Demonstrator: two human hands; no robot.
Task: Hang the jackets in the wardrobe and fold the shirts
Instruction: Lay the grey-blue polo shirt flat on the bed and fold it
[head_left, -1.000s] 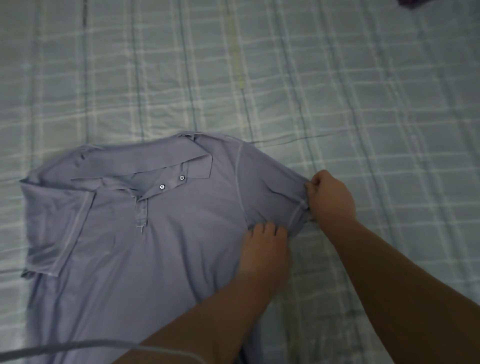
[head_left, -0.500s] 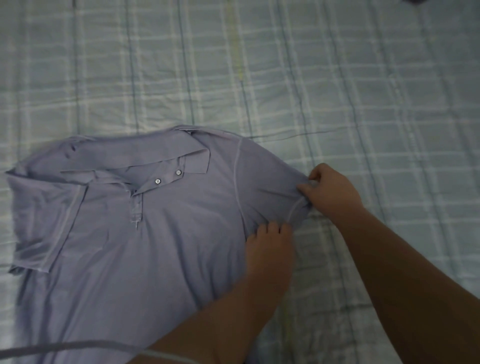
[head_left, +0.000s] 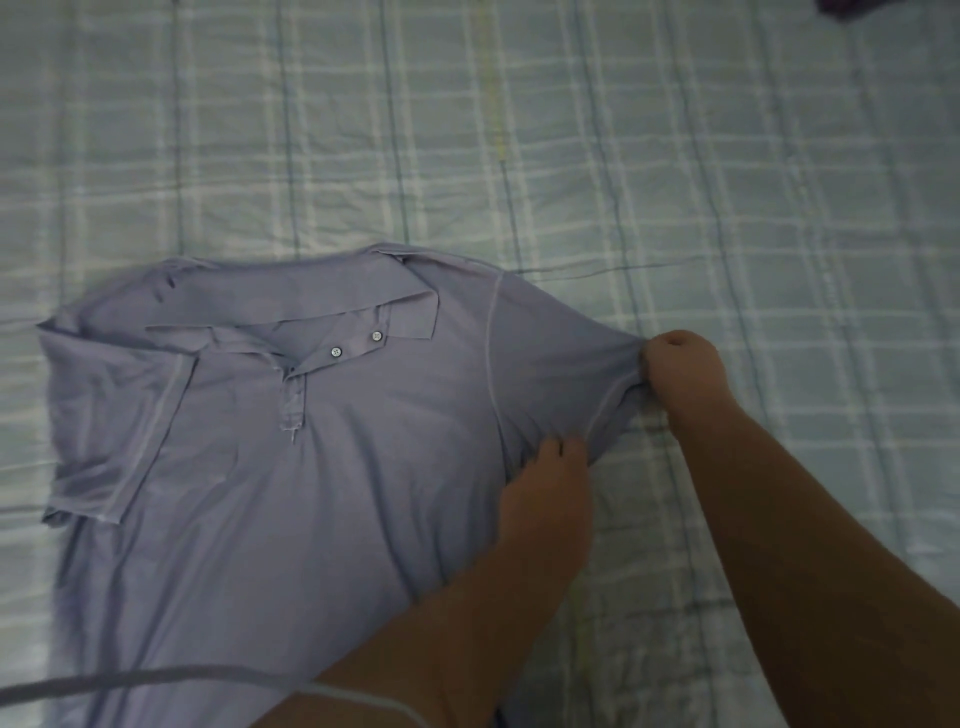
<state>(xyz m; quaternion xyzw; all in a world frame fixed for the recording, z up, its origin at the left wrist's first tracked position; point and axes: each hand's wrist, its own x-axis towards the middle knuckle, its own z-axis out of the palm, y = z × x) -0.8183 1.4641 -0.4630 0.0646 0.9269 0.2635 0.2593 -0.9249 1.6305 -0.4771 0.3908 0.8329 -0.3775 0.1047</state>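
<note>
The shirt lies face up on the bed, collar away from me, two buttons showing at the open neck. It is spread out and not yet folded, so I judge this to be the flattening step before the first fold.

Both hands are on the same corner. My right hand is closed in a fist, pinching the hem of the near sleeve and holding it out to the side. The cloth runs taut from the shoulder seam to that fist, which is the point of the grip: a sleeve under tension lies flat. My left hand sits at the armpit with its fingers bent down into the fabric. Creases gather toward them, so I read it as gripping the shirt there, an anchor that keeps the body from sliding while the sleeve is drawn out.

The far sleeve is already turned in over the chest — its hem runs slantwise across the front. The lower part of the shirt runs out of view.

A pale cable crosses the bottom of the view over the shirt and my left forearm. Something dark purple sits at the top edge of the bed; I cannot tell what it is.

No jacket or wardrobe is in sight, so that part of the task is elsewhere.
</note>
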